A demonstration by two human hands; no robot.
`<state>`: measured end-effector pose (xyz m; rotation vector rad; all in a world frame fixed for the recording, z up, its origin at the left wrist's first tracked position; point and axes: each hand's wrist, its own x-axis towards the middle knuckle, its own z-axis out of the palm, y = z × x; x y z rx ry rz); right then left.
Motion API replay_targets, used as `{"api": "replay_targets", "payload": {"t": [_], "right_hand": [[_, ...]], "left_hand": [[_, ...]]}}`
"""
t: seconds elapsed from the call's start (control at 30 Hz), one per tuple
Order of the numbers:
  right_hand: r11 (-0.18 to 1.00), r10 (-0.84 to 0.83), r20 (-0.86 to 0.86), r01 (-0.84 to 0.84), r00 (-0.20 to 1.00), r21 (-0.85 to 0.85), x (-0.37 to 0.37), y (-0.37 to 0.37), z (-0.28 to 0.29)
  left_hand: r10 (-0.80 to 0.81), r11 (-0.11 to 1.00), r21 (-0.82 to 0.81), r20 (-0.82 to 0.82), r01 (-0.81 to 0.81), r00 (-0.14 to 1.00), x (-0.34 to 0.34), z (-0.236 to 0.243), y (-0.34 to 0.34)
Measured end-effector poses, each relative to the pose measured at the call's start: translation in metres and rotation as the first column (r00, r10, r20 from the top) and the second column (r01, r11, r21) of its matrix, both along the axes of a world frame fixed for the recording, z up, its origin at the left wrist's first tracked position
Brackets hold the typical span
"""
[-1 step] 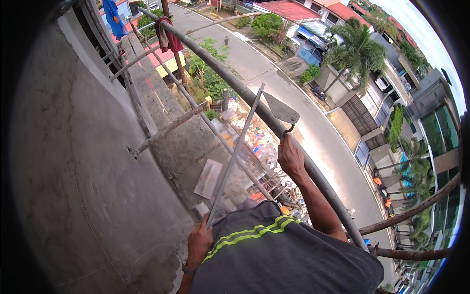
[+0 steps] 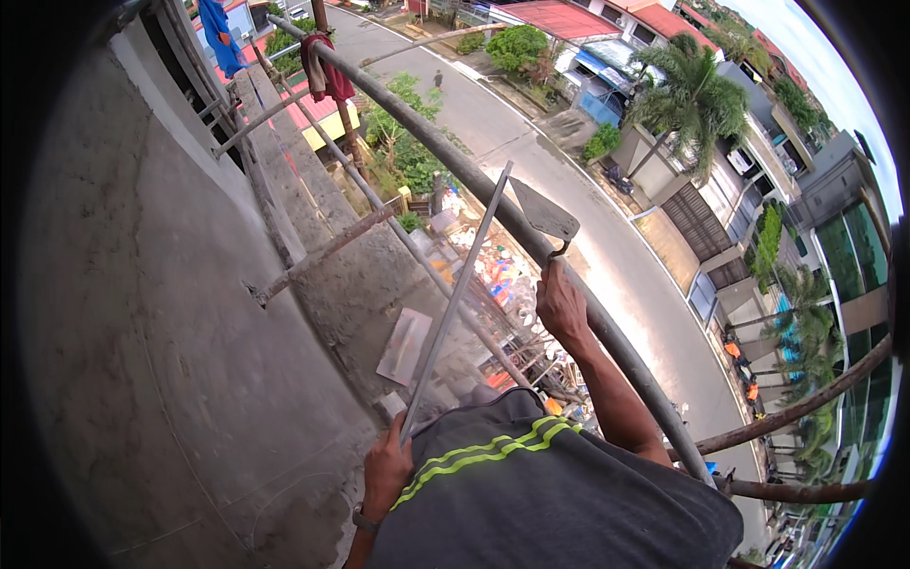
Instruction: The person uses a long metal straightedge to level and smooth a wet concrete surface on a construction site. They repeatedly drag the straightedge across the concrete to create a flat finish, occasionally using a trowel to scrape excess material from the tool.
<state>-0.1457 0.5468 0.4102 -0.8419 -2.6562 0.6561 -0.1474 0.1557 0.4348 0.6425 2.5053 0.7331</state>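
My left hand (image 2: 387, 469), with a watch at its wrist, is closed around the lower end of a long, narrow grey metal bar (image 2: 459, 292). The bar slants up and right, its far tip close to the blade of a trowel (image 2: 547, 214). My right hand (image 2: 562, 303) grips that trowel, and the fingers hide its handle. A grey, mortar-smeared blade points up and left, overlapping the thick scaffold pipe (image 2: 445, 163) in view. Below the bar, a flat rectangular board (image 2: 404, 346), possibly a float, lies on the mortar-covered planks (image 2: 341, 294).
A grey plastered wall (image 2: 180, 313) fills the left side. Thinner scaffold poles (image 2: 355, 232) cross the platform. A red cloth (image 2: 327, 68) hangs on the thick pipe, and a blue cloth (image 2: 221, 38) hangs farther off. Far below lie a road (image 2: 654, 294) and scattered rubbish (image 2: 502, 275).
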Motion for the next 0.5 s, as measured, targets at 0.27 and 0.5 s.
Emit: {"api": "replay_targets", "payload": {"t": [0.27,0.5], "right_hand": [[0.996,-0.076,0.123,0.083,0.989,-0.047,-0.026,-0.012,0.016],[0.991,-0.093,0.129,0.105,0.987,-0.088,-0.033,-0.016,0.016]], "left_hand": [[-0.03,0.999,0.024,-0.027,0.031,0.999,-0.005,-0.002,-0.001],[-0.041,0.999,0.008,0.006,0.041,0.999,-0.007,-0.003,0.002]]}}
